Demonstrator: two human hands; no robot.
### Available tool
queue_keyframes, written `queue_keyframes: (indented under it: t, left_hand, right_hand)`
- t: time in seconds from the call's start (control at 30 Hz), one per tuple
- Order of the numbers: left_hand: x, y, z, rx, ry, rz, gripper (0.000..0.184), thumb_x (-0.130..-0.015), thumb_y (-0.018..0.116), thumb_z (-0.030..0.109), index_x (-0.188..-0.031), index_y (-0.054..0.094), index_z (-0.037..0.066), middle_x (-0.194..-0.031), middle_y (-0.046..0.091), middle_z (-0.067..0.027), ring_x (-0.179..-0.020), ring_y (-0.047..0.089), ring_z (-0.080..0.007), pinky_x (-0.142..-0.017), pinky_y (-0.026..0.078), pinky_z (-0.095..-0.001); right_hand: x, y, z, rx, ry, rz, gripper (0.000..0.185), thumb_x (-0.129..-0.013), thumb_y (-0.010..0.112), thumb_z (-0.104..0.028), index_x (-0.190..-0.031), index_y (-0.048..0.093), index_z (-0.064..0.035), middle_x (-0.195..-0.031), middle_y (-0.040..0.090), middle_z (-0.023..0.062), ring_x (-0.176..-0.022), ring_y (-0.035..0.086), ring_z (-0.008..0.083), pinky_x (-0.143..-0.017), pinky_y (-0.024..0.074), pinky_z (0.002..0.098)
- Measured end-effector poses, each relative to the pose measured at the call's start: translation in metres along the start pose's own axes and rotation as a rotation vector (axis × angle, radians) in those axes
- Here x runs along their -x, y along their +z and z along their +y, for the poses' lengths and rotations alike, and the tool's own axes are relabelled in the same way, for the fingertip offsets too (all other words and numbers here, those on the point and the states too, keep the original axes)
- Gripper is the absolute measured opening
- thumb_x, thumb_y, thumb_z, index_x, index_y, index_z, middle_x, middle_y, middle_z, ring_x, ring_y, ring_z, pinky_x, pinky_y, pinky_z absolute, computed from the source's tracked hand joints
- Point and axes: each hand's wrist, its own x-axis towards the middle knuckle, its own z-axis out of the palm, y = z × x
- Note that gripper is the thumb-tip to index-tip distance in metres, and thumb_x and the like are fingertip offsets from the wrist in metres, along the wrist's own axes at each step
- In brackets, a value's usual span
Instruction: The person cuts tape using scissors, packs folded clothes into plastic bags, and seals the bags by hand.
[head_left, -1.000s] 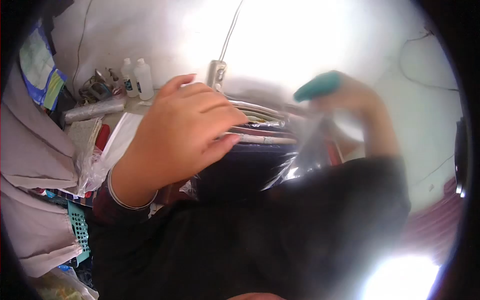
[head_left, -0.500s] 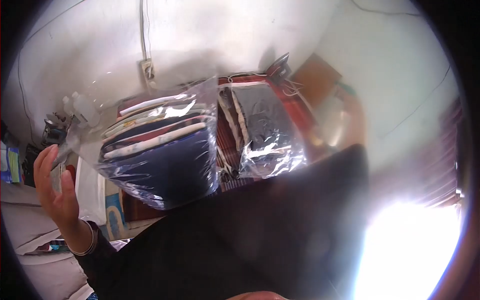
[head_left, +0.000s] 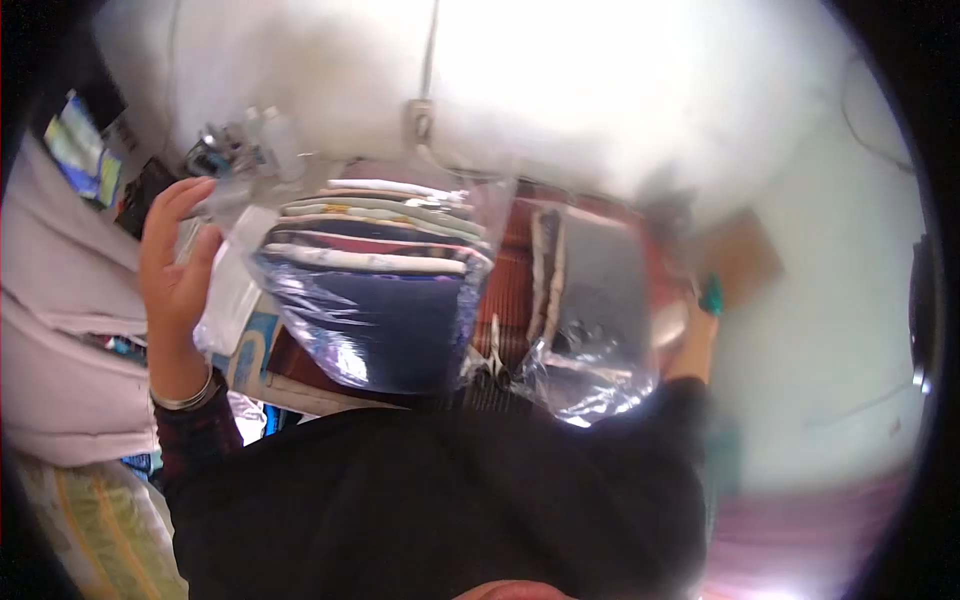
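Left grip (head_left: 178, 268) parted near glossy clear bag (head_left: 348, 362) of folded cloth (head_left: 375, 260); right grip (head_left: 702, 322) blurred, cannot tell

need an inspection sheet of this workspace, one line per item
surface: striped red cloth shows between the bags
job's things: large clear bag with stacked folded cloths; smaller clear bag with something grey inside
clutter: bottles at the back left, blurred
hands: left hand raised, fingers spread, left of the large bag; right hand right of the smaller bag, its grip unclear
cables: one runs down to a socket
surroundings: pale wall
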Motion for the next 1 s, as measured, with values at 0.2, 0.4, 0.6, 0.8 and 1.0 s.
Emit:
queue_keyframes:
  t: [0.2, 0.4, 0.6, 0.8, 1.0]
  left_hand:
    - [0.018, -0.012, -0.001, -0.059, 0.260, 0.059, 0.032, -0.077, 0.064, 0.011, -0.108, 0.064, 0.003, -0.108, 0.063, -0.0130, -0.100, 0.060, -0.0286, -0.092, 0.043, -0.0378]
    - [-0.003, 0.011, 0.038, -0.003, 0.594, -0.382, 0.040, -0.084, 0.060, 0.034, -0.111, 0.063, 0.006, -0.110, 0.064, -0.0127, -0.104, 0.060, -0.0289, -0.093, 0.043, -0.0420]
    - [-0.010, 0.044, 0.014, -0.014, 0.444, -0.459, 0.046, -0.085, 0.059, 0.035, -0.117, 0.060, 0.003, -0.118, 0.062, -0.0138, -0.114, 0.055, -0.0318, -0.096, 0.042, -0.0465]
    - [-0.027, 0.042, 0.004, 0.026, 0.163, -0.748, 0.049, -0.089, 0.054, 0.038, -0.120, 0.059, 0.001, -0.121, 0.060, -0.0175, -0.111, 0.056, -0.0315, -0.095, 0.043, -0.0421]
    - [-0.030, 0.049, 0.009, -0.242, 0.252, -0.538, 0.048, -0.088, 0.056, 0.037, -0.121, 0.057, 0.002, -0.120, 0.060, -0.0182, -0.108, 0.058, -0.0318, -0.093, 0.045, -0.0414]
  right_hand:
    - [0.125, -0.097, -0.118, -0.139, 0.038, -0.203, 0.038, -0.085, 0.069, -0.028, -0.109, 0.060, 0.0010, -0.084, 0.061, 0.0062, -0.062, 0.055, 0.0142, -0.050, 0.0416, 0.0289]
    - [0.327, -0.085, -0.356, -0.512, -1.363, -0.245, 0.033, -0.089, 0.060, -0.033, -0.098, 0.064, -0.0012, -0.094, 0.065, 0.0148, -0.091, 0.063, 0.0276, -0.082, 0.0491, 0.0410]
    - [0.392, -0.033, -0.440, 0.269, -1.623, -0.501, 0.061, -0.087, 0.056, -0.049, -0.130, 0.052, -0.0063, -0.136, 0.047, 0.0150, -0.132, 0.040, 0.0313, -0.109, 0.0251, 0.0545]
    - [0.362, -0.016, -0.443, 0.394, -1.197, -0.746, 0.068, -0.092, 0.042, -0.057, -0.134, 0.048, -0.0038, -0.144, 0.038, 0.0192, -0.136, 0.033, 0.0345, -0.110, 0.0199, 0.0549]
    - [0.357, -0.016, -0.446, 0.496, -1.226, -0.706, 0.066, -0.094, 0.036, -0.057, -0.138, 0.045, -0.0088, -0.145, 0.039, 0.0155, -0.136, 0.033, 0.0319, -0.110, 0.0260, 0.0481]
